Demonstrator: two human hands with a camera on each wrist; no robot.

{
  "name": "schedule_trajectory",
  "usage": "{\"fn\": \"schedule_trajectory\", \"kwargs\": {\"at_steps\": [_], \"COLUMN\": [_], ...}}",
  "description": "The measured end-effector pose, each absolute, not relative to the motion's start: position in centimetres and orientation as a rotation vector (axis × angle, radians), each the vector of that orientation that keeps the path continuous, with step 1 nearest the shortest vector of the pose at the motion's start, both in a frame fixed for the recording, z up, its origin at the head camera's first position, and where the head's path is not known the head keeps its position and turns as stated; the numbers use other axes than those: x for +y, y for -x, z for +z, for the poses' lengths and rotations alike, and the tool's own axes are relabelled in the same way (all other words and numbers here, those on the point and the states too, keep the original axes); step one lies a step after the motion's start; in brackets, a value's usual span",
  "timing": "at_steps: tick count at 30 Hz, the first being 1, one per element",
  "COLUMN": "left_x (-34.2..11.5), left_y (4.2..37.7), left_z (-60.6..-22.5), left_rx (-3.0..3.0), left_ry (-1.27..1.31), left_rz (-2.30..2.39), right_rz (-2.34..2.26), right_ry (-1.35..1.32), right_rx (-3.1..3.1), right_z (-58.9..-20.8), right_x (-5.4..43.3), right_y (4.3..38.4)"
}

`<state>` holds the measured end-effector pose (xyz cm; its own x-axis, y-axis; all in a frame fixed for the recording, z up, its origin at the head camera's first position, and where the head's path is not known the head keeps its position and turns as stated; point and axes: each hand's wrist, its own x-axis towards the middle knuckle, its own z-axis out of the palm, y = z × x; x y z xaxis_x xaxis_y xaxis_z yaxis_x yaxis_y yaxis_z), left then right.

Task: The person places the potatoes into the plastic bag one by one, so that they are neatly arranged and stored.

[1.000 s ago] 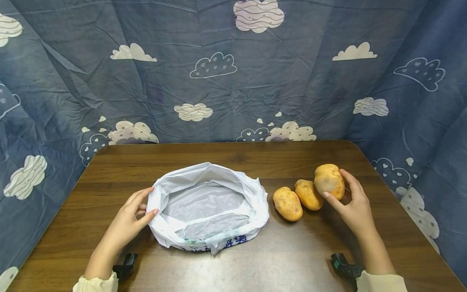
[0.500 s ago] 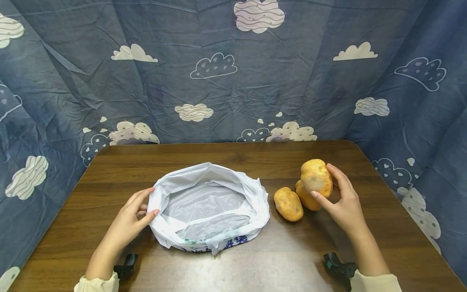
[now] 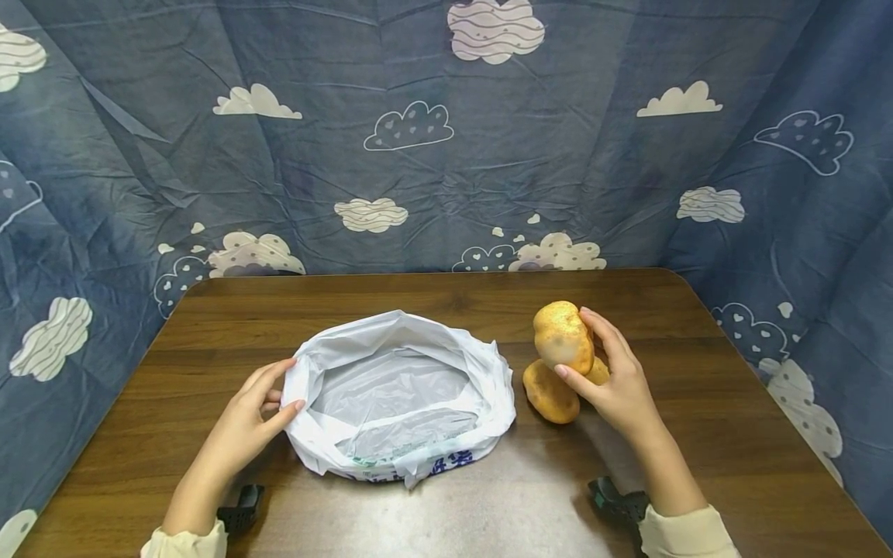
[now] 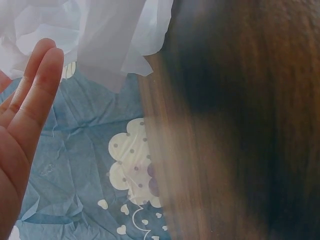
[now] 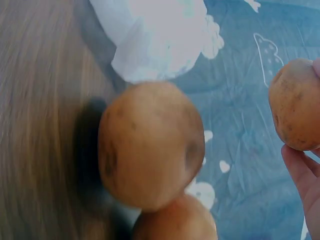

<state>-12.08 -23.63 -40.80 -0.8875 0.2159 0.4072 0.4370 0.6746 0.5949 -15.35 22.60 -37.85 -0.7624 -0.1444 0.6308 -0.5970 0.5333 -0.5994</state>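
In the head view a white plastic bag (image 3: 398, 387) lies wide open on the table, with dark print along its near side. My left hand (image 3: 240, 430) holds the bag's left rim, thumb and forefinger over the edge; in the left wrist view two fingers (image 4: 37, 95) lie along the plastic. To the right of the bag my right hand (image 3: 621, 384) grips a large potato (image 3: 562, 337) between thumb and fingers, raised above the table. Below it rest two more potatoes, a nearer potato (image 3: 551, 394) and a second potato (image 3: 598, 372) mostly covered by the held one and the hand.
The brown wooden table (image 3: 446, 519) has its far edge against a blue curtain (image 3: 418, 186) printed with clouds. Each wrist carries a black strapped camera, the left camera (image 3: 240, 508) and the right camera (image 3: 617, 500).
My right hand has carried the large potato leftward and slightly up, from the right of the two resting potatoes to above them. The left hand and the bag have stayed in place.
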Motion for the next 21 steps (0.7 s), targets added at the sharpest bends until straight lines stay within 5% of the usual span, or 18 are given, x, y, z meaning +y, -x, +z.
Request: {"fn": "schedule_trajectory", "kwargs": {"at_steps": [21], "left_x": [-23.7], "left_y": [12.1], "left_z": [-40.8], "left_rx": [-2.588], "left_ry": [0.530], "left_rz": [-1.044], "right_rz": [1.285], "right_ry": [-0.839], "right_rx": [-2.234], "right_z": [-36.0], "right_x": [15.1], "right_y": [15.1]}}
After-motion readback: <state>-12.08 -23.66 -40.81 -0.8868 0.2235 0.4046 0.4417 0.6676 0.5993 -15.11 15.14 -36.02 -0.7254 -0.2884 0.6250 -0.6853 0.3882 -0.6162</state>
